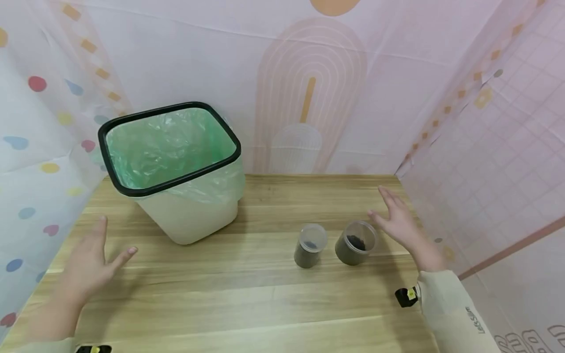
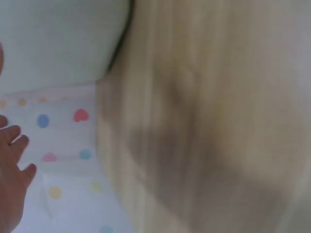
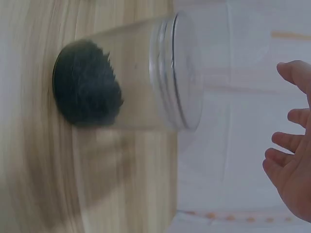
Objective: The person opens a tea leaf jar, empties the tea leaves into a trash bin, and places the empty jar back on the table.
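Right hand is hovering at the far right of the worktop, fingers spread apart, holding nothing, just right of an open jar containing dark material. A second, lidded jar is standing just left of it. Left hand is hovering over the near left, fingers also apart and empty. A bin with a green liner is sitting far left.
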